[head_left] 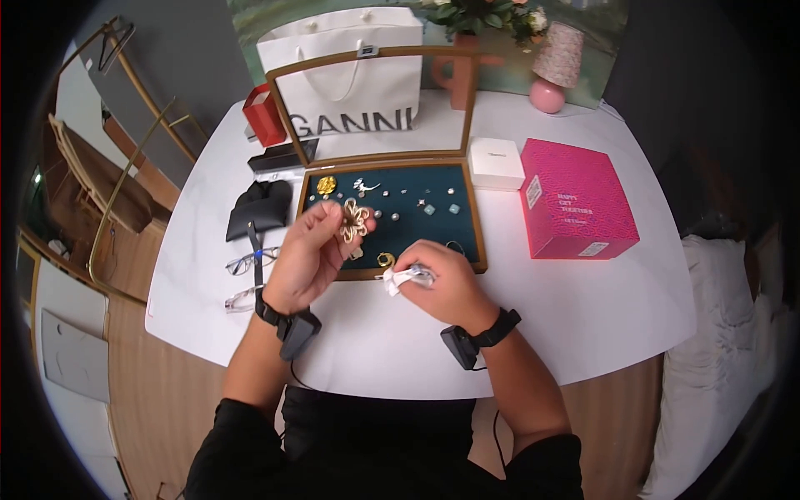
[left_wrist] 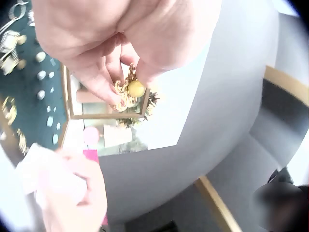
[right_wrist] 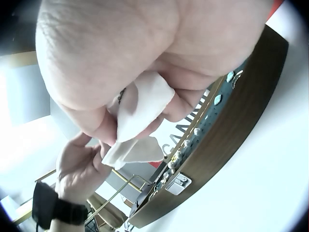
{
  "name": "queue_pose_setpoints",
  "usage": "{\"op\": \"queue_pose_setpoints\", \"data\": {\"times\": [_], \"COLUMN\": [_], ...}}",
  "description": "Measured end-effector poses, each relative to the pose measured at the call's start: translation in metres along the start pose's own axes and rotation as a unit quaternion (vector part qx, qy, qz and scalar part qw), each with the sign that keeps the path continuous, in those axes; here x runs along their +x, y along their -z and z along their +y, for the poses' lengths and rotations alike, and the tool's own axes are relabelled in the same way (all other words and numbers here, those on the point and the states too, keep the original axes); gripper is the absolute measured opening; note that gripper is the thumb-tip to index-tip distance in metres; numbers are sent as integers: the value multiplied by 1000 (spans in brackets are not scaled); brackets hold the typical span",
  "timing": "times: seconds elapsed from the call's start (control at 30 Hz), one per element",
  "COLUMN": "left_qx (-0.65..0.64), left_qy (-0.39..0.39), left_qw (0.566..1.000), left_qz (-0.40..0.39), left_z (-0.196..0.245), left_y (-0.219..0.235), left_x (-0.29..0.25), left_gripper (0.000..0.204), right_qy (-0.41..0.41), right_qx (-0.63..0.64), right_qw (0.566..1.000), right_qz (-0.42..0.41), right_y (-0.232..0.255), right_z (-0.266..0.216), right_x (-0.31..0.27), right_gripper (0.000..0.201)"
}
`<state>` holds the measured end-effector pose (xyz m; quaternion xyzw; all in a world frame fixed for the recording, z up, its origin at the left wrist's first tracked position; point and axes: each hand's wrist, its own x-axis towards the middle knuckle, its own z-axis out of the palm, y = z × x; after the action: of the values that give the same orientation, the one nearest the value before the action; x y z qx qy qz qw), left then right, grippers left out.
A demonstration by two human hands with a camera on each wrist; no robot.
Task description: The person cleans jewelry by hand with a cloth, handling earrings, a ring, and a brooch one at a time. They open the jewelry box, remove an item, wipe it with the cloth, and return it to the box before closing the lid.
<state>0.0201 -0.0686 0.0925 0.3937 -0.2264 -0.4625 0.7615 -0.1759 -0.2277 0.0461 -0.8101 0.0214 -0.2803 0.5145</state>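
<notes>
My left hand (head_left: 307,258) pinches a gold flower-shaped piece of jewelry (head_left: 354,222) between thumb and fingers, held up over the front left of a jewelry box (head_left: 481,237). In the left wrist view, a round yellowish bead shows on the gold flower (left_wrist: 126,99). My right hand (head_left: 452,283) grips a crumpled white cloth (head_left: 407,279) just in front of the box; in the right wrist view the cloth (right_wrist: 140,111) hangs in folds below the fingers. The box's glass lid stands raised. On its dark green lining lie a gold flower (head_left: 326,185), a silver piece (head_left: 363,186) and several small studs.
Left of the box are a black pouch (head_left: 260,208), eyeglasses (head_left: 242,263) and a red box (head_left: 265,117). At the right stand a white box (head_left: 497,165) and a pink box (head_left: 577,204). A white paper bag (head_left: 346,83), vase (head_left: 463,75) and pink lamp (head_left: 547,96) stand behind.
</notes>
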Motion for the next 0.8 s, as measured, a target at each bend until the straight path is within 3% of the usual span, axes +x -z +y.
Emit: {"op": "queue_pose_setpoints", "data": {"times": [0.03,0.13,0.23,0.33,0.5,0.63,0.8], "left_qx": [-61,-116,-98,-103,-53,-69,-48], "left_qy": [14,13,15,35,62,86,65], "left_qw": [998,991,991,994,997,994,996], "left_qz": [8,64,88,18,-3,-7,-37], "left_z": [-6,-25,-39,-48,-66,-67,-76], "left_y": [4,16,17,16,9,4,6], "left_x": [-10,-28,-38,-40,-46,-54,-55], "left_gripper": [35,37,34,41,42,48,48], "right_qy": [1,15,35,33,71,130,111], "right_qx": [7,-8,-20,-3,25,-131,-128], "right_qw": [1000,999,996,997,997,982,985], "right_qz": [8,41,74,75,17,31,44], "right_y": [0,-3,-5,-10,-20,-27,-27], "right_z": [-1,0,2,-6,-10,-8,-5], "right_x": [1,0,4,1,1,5,2], "right_gripper": [21,21,23,25,26,32,31]}}
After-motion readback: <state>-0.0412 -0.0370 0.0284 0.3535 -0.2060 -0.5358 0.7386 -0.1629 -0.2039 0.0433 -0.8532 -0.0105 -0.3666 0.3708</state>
